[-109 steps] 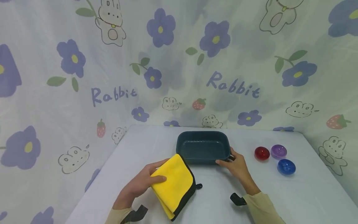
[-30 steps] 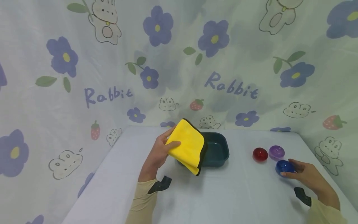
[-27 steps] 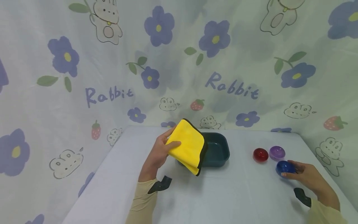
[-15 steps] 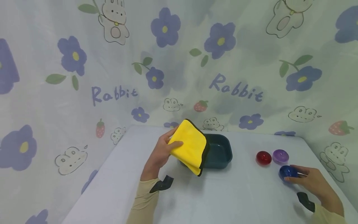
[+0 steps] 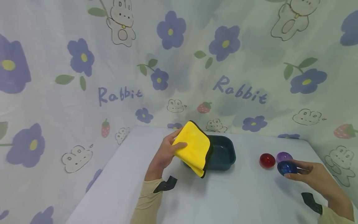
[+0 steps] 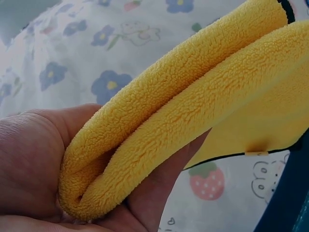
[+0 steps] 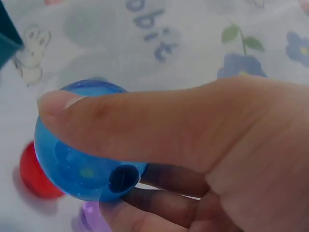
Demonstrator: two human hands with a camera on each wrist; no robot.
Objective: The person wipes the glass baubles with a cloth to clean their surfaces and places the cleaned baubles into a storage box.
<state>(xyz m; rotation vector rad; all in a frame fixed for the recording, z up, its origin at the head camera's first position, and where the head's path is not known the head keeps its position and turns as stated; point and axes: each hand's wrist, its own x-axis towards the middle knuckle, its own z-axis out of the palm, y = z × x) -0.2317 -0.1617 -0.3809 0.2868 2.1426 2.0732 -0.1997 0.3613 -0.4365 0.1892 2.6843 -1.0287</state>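
My left hand (image 5: 165,151) grips a folded yellow cloth (image 5: 193,144) with black edging, thumb on top. In the left wrist view the fluffy cloth (image 6: 159,111) lies doubled between thumb and fingers. It overlaps the left part of a dark teal baking dish (image 5: 223,155), hiding that side. On the right, my right hand (image 5: 321,179) holds a shiny see-through blue plastic egg (image 5: 286,168) between thumb and fingers, raised over the table. The right wrist view shows the thumb across the blue egg (image 7: 67,169), with a dark round spot low on it.
A red egg (image 5: 267,161) and a purple egg (image 5: 283,156) lie on the white table (image 5: 229,196) just beyond the blue one. Behind the table hangs a curtain (image 5: 190,68) printed with flowers and rabbits. Each wrist carries a black mount (image 5: 166,184).
My right hand has left the dish's handle, moved right to the blue egg, taken hold of it and lifted it. My left hand has carried the cloth forward, up over the dish.
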